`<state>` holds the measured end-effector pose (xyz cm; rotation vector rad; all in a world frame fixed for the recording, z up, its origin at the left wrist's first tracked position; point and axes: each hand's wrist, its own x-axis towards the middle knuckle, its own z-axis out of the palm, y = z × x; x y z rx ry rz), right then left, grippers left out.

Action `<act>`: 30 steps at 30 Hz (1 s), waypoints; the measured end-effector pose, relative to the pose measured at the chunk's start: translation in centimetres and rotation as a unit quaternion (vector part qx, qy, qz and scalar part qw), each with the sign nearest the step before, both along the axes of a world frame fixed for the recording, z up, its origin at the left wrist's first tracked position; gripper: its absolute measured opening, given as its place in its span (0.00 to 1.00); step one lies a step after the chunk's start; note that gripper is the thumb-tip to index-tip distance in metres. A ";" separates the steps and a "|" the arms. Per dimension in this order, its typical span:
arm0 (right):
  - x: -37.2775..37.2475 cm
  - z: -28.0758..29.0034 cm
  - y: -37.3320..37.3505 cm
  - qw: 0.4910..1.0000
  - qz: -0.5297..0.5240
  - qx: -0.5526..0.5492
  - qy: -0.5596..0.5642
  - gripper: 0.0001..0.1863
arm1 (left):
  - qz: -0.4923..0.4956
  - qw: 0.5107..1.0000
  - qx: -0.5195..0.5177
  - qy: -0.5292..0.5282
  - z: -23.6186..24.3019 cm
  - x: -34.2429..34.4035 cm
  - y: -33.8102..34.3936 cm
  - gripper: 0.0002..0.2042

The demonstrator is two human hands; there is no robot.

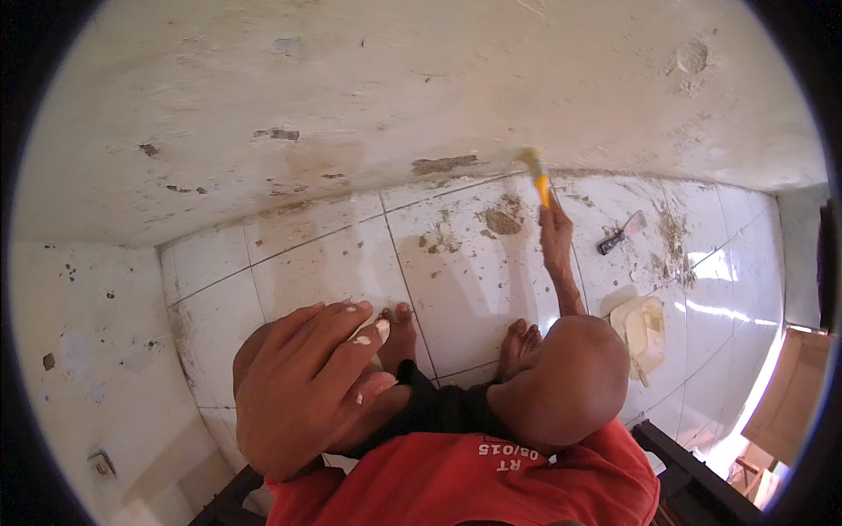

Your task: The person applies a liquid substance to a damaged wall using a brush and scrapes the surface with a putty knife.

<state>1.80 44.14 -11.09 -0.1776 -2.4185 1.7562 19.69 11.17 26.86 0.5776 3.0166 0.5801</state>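
Note:
My right hand [556, 235] is closed around the yellow handle of a paintbrush [541, 182]. The brush points away from me, its blurred bristles at the base of the pale, patchy wall [421, 96]; whether they touch it I cannot tell. Over my left knee lies my left hand [303, 377], fingers stretched out and holding nothing, with whitish smears on them. To the right of my right hand, a scraper [621, 233] with a dark handle rests on the tiles. A cream plastic tub [642, 331] stands nearer to me, beside my right knee.
White floor tiles [342, 263] carry crumbs and a brown heap of debris [503, 219] near the wall. Chipped patches mark the left wall [96, 324]. My bare feet [521, 346] are on the tiles. At the far right is a brown board [787, 394] beside a bright gap.

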 end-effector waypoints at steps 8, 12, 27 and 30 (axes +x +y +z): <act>2.5 -2.1 -10.7 0.995 0.044 -0.006 -0.087 0.26 | -0.020 1.000 -0.011 0.004 0.4 -0.3 0.9 0.18; 3.0 -0.8 -12.0 0.977 0.194 0.053 -0.074 0.25 | 0.005 1.000 -0.011 0.007 0.2 -0.4 1.1 0.17; 2.4 -1.4 -9.7 0.994 0.061 -0.032 -0.080 0.27 | -0.006 1.000 0.002 -0.021 -0.4 -1.2 2.3 0.19; 4.1 0.3 -10.9 0.979 0.171 -0.029 -0.111 0.27 | -0.002 1.000 -0.008 -0.023 -0.3 -1.6 2.7 0.19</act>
